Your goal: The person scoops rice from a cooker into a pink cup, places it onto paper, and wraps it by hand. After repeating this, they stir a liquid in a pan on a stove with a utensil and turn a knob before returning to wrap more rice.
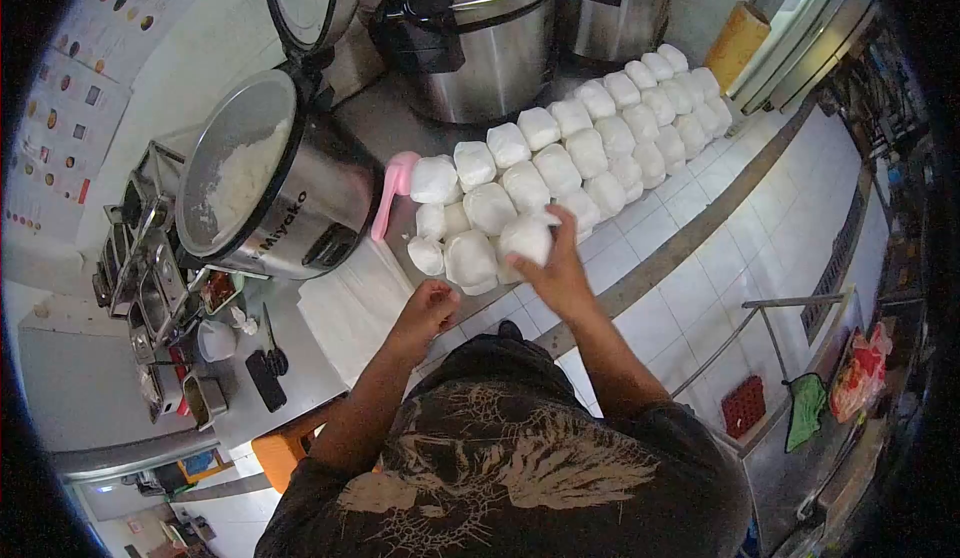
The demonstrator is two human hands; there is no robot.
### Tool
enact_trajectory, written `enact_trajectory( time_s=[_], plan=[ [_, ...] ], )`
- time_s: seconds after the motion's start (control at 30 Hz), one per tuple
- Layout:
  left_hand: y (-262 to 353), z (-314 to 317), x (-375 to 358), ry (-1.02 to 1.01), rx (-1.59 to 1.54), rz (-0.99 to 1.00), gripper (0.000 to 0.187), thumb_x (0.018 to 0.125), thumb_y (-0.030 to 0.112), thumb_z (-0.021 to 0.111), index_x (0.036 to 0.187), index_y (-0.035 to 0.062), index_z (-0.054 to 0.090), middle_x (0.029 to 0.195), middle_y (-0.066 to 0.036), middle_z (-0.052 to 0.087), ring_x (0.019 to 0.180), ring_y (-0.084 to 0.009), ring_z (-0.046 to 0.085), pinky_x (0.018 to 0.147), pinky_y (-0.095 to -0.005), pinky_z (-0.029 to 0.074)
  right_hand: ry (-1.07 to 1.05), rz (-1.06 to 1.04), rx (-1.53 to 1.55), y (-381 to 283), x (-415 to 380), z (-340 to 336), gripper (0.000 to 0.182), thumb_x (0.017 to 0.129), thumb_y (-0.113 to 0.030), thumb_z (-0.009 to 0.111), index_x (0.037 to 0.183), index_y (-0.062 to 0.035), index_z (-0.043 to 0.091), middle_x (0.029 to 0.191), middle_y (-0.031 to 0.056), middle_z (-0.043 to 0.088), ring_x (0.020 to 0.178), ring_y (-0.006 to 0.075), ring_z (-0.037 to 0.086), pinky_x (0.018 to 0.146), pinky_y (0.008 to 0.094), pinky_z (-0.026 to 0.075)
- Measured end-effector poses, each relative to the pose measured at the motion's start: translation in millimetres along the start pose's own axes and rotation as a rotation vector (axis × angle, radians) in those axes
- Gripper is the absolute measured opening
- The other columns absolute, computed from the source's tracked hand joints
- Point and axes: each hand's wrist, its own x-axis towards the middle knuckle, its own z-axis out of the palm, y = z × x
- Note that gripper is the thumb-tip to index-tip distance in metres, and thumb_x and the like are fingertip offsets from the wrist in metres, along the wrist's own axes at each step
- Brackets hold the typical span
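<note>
White wrapped bundles [491,208] stand in several rows along the steel counter, stacked in places. My right hand [557,266] has its fingers around one white bundle [526,240] at the near edge of the rows. Left of it, my left hand [431,308] is held closed above the counter's edge, and whether anything is inside it is hidden. A stack of white sheets [352,303] lies just left of my left hand. The pink scoop [397,180] rests between the bundles and an open rice cooker [325,193] with white rice [243,180] inside.
Two large steel cookers [500,58] [625,18] stand behind the bundles. On the left are metal containers [153,298], a white cup [215,340], scissors [275,356] and a black phone [265,382]. An orange stool [285,458] is below the counter.
</note>
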Motion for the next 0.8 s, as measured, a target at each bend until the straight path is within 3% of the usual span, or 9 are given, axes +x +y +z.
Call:
enact_trajectory(
  time_s=[0.03, 0.1, 0.2, 0.3, 0.43, 0.57, 0.67, 0.8],
  plan=[
    [0.0, 0.2, 1.5, 0.013, 0.002, -0.006, 0.032, 0.098, 0.026, 0.066, 0.12, 0.0071, 0.05, 0.102, -0.004, 0.057, 0.084, -0.011, 0.053, 0.071, -0.0251, 0.045, 0.002, -0.039, 0.001, 5.3, 12.6, -8.6, 0.079, 0.085, -0.012, 0.078, 0.139, -0.0011, 0.023, 0.124, 0.028, 0.054, 0.109, 0.0357, 0.062, 0.092, 0.0425, 0.051],
    [2.0, 1.9, -2.7, 0.005, 0.067, -0.032, 0.03, 0.099, 0.028, 0.064, 0.116, 0.0062, 0.053, 0.102, -0.004, 0.057, 0.084, -0.0111, 0.053, 0.072, -0.0251, 0.045, 0.105, -0.048, -0.141, 25.9, 32.7, -13.7, 0.071, 0.085, -0.018, 0.078, 0.136, 0.0006, 0.031, 0.128, 0.0298, 0.05, 0.111, 0.0414, 0.058, 0.091, 0.0505, 0.047],
    [-5.8, 5.2, -2.2, 0.02, 0.044, -0.003, 0.025, 0.1, 0.029, 0.063, 0.109, 0.0068, 0.056, 0.092, -0.002, 0.057, 0.079, -0.011, 0.053, 0.07, -0.0262, 0.044, 0.163, -0.092, -0.885, 49.6, 39.2, 0.9, 0.065, 0.085, -0.026, 0.077, 0.131, 0.0015, 0.04, 0.129, 0.0304, 0.046, 0.115, 0.0455, 0.049, 0.092, 0.0569, 0.041],
    [-7.8, 2.1, -2.9, 0.044, 0.012, 0.035, 0.023, 0.1, 0.029, 0.062, 0.106, 0.008, 0.057, 0.087, 0.0, 0.058, 0.076, -0.0107, 0.053, 0.07, -0.0267, 0.044, 0.214, -0.238, -0.878, 59.7, 34.5, 4.1, 0.064, 0.085, -0.032, 0.075, 0.13, 0.0026, 0.045, 0.131, 0.0298, 0.042, 0.121, 0.0454, 0.041, 0.094, 0.0601, 0.034],
    [-18.2, -14.7, -11.7, 0.058, -0.014, 0.067, 0.023, 0.1, 0.029, 0.062, 0.107, 0.0086, 0.057, 0.088, 0.0, 0.059, 0.076, -0.0106, 0.053, 0.07, -0.0264, 0.044, 0.294, -0.397, -0.723, 61.4, 18.3, -5.1, 0.068, 0.086, -0.023, 0.074, 0.139, 0.0045, 0.041, 0.135, 0.031, 0.038, 0.122, 0.0471, 0.04, 0.102, 0.0566, 0.034],
    [-27.6, -32.9, -18.7, 0.139, -0.032, 0.018, 0.024, 0.099, 0.031, 0.063, 0.107, 0.009, 0.057, 0.091, -0.001, 0.06, 0.077, -0.0106, 0.054, 0.072, -0.0274, 0.044, 0.111, -0.325, -0.76, 73.1, 7.2, -4.3, 0.058, 0.088, -0.015, 0.072, 0.141, -0.0039, 0.051, 0.139, 0.0299, 0.043, 0.127, 0.0466, 0.041, 0.107, 0.0543, 0.034],
    [-33.1, -39.8, -19.3, 0.18, -0.044, -0.032, 0.025, 0.099, 0.032, 0.063, 0.107, 0.009, 0.057, 0.092, 0.0, 0.061, 0.079, -0.0109, 0.055, 0.073, -0.0283, 0.045, 0.093, -0.316, -0.78, 72.9, 20.6, 0.8, 0.057, 0.088, -0.014, 0.071, 0.142, -0.0083, 0.054, 0.141, 0.0285, 0.044, 0.128, 0.0455, 0.042, 0.109, 0.0529, 0.035],
    [-27.9, -40.4, -16.8, 0.138, -0.012, -0.025, 0.024, 0.1, 0.032, 0.062, 0.108, 0.0093, 0.058, 0.097, 0.0, 0.06, 0.082, -0.0114, 0.055, 0.077, -0.0294, 0.046, 0.055, -0.339, -0.807, 70.8, 27.0, -1.3, 0.059, 0.088, -0.018, 0.072, 0.143, -0.007, 0.053, 0.142, 0.0296, 0.043, 0.128, 0.0454, 0.042, 0.108, 0.0532, 0.036]
  ],
)
